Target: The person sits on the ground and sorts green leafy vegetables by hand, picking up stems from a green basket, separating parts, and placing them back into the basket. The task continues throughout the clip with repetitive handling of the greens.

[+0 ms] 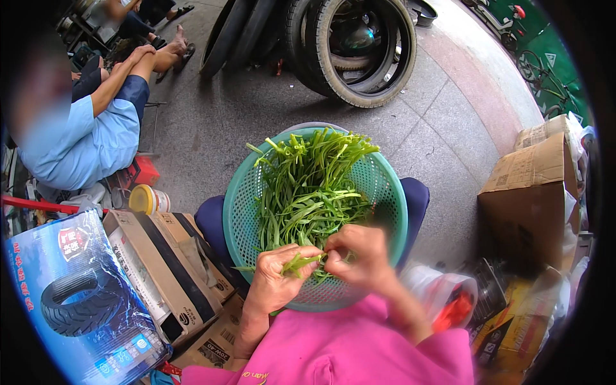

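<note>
A green perforated plastic basket (399,208) rests on my lap, heaped with water spinach (305,205). Its cut stem ends stick up at the far side, and long narrow leaves spread across the middle. Over the near part of the basket, my left hand (281,281) is closed around a few stems, with pale green pieces showing between thumb and fingers. My right hand (360,253) meets it fingertip to fingertip, pinched on the same stems. Slight blur covers the right hand and forearm, and its fingers partly hide what it grips.
Left of me are a blue tyre box (83,301), brown cartons (170,263) and a yellow-lidded tub (149,200). A seated person in light blue (96,144) is farther left. Tyres (366,51) stand ahead. On the right are a cardboard box (529,199) and a plastic bag (443,295).
</note>
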`<state>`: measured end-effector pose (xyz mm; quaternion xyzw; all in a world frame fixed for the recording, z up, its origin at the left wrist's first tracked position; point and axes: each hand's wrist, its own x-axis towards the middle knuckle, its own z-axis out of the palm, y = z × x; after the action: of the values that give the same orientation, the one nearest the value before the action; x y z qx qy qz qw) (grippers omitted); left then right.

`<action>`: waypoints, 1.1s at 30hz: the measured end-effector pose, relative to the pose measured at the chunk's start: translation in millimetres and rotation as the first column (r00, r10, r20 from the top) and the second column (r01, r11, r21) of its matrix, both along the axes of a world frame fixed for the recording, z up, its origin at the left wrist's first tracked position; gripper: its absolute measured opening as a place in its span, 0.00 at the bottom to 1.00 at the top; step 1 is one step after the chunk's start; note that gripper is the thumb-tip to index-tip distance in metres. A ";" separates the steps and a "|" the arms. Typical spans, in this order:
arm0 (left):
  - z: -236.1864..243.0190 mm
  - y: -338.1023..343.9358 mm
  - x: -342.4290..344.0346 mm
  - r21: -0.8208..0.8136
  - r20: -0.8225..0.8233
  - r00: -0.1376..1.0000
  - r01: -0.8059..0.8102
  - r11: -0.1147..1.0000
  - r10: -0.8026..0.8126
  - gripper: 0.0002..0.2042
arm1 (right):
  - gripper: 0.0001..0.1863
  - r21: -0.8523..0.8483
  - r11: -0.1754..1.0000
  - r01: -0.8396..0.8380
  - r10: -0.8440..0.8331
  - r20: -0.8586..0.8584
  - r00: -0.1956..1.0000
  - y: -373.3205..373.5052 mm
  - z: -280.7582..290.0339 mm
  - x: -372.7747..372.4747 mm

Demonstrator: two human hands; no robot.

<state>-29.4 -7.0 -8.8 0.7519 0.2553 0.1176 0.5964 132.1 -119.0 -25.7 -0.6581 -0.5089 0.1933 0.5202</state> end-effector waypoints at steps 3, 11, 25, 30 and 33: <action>-2.6 -1.3 -1.3 -0.162 0.067 0.997 -0.016 0.987 0.027 0.07 | 0.02 -0.048 0.995 0.085 -0.097 -0.357 0.929 -6.4 -3.7 2.4; -13.6 26.5 -31.6 -0.373 0.081 0.887 -0.396 0.839 0.455 0.07 | 0.10 -0.406 0.871 0.277 -0.129 0.355 0.926 -15.7 -22.0 44.3; -9.0 32.2 -34.9 -0.567 0.120 0.782 -0.451 0.689 0.611 0.07 | 0.08 -0.003 0.993 0.121 -0.120 0.106 0.987 -2.7 -5.3 72.2; 2.6 35.5 -37.3 -0.418 0.113 0.774 -0.532 0.736 0.623 0.07 | 0.07 -0.124 0.987 0.107 -0.083 0.185 0.979 -3.6 -17.5 66.2; 15.8 29.3 -35.5 -0.168 0.064 0.766 -0.624 0.763 0.640 0.06 | 0.07 -0.170 0.981 0.094 -0.098 -0.016 0.995 -5.5 -9.9 60.5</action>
<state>-65.0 22.2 7.0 0.5706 0.4660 0.3379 0.5858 192.6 -124.5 -35.6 -0.7212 -0.4519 0.2186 0.4774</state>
